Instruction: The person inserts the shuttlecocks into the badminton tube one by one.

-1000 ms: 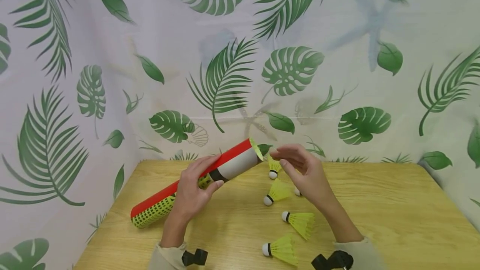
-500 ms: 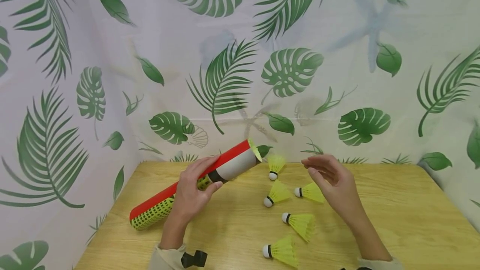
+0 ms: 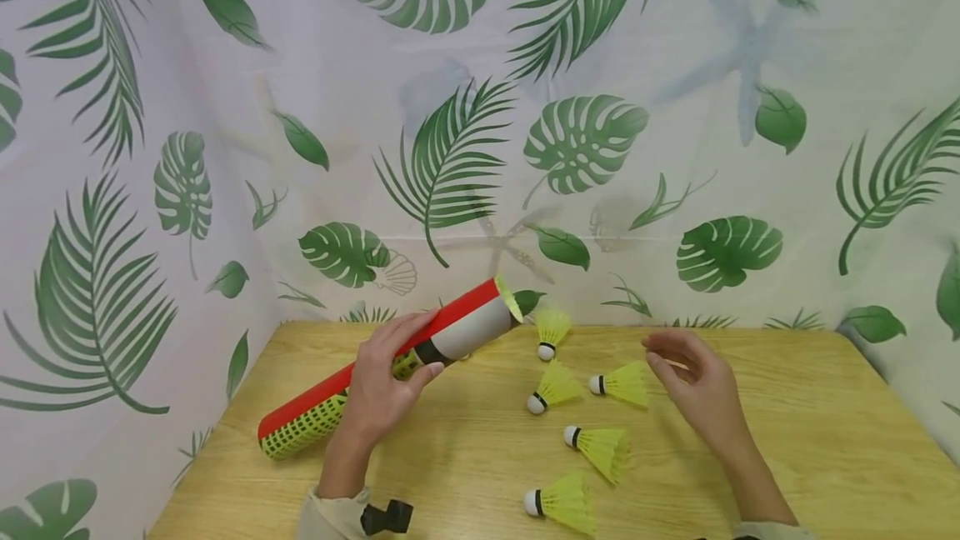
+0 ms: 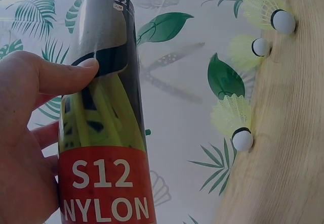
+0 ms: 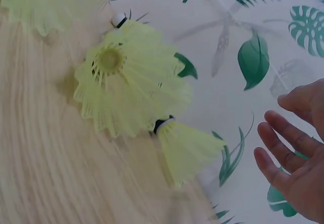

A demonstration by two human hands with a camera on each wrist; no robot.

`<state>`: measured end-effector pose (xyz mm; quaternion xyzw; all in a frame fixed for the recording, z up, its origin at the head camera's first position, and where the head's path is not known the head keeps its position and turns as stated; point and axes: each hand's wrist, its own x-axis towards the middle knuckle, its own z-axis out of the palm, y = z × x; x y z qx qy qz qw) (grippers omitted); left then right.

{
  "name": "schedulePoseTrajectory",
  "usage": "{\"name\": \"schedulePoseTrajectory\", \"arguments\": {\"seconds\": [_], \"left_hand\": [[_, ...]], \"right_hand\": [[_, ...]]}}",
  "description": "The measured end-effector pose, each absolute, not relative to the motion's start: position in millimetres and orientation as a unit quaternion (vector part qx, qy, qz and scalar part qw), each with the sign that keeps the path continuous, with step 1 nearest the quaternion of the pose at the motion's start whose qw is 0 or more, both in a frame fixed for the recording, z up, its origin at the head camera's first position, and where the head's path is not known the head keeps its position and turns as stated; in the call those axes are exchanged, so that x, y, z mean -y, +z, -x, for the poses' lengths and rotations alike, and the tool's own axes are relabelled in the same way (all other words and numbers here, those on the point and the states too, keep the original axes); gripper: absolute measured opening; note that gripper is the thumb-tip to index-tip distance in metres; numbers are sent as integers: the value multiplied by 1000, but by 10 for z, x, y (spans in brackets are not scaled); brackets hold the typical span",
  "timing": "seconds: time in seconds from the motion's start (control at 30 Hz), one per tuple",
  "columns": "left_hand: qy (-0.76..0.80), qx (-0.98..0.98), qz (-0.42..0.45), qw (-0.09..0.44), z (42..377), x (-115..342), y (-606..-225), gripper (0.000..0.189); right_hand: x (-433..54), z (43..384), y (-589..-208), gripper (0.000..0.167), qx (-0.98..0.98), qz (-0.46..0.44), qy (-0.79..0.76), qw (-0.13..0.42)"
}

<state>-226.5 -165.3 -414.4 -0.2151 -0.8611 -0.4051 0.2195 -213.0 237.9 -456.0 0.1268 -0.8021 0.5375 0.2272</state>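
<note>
My left hand [image 3: 378, 382] grips a shuttlecock tube [image 3: 472, 327] round its middle. The red, white and see-through tube tilts up to the right, its yellow-green end at the top. In the left wrist view my thumb lies across the tube [image 4: 109, 113], over lettering reading S12 NYLON. My right hand [image 3: 701, 390] holds nothing; its fingers are loosely bent just right of a yellow shuttlecock [image 3: 622, 384] with a white cork. In the right wrist view the fingertips [image 5: 263, 128] are apart from the shuttlecocks.
Other yellow shuttlecocks lie on the wooden table [image 3: 810, 440]: one at the back [image 3: 553, 332], one left of centre [image 3: 555, 387], and two nearer the front, including a shuttlecock [image 3: 562, 502] at the near edge. A leaf-printed cloth [image 3: 465, 148] hangs behind the table.
My right hand has drawn away from the tube's upper end to the right, uncovering the shuttlecock beside it. The left hand and tube have stayed nearly still.
</note>
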Motion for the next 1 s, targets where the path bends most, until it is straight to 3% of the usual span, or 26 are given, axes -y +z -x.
{"name": "schedulePoseTrajectory", "arguments": {"seconds": [0.53,0.77,1.0], "left_hand": [[-394,867,212,219,2254,1642,-4183,67],[-390,867,214,224,2264,1632,-4186,65],[-391,870,211,215,2260,1618,-4191,65]], "right_hand": [[-2456,2205,-4773,26,871,-77,459,158],[-2452,2197,-4831,32,869,-67,480,102],[-2437,2194,-4892,26,866,-59,490,77]]}}
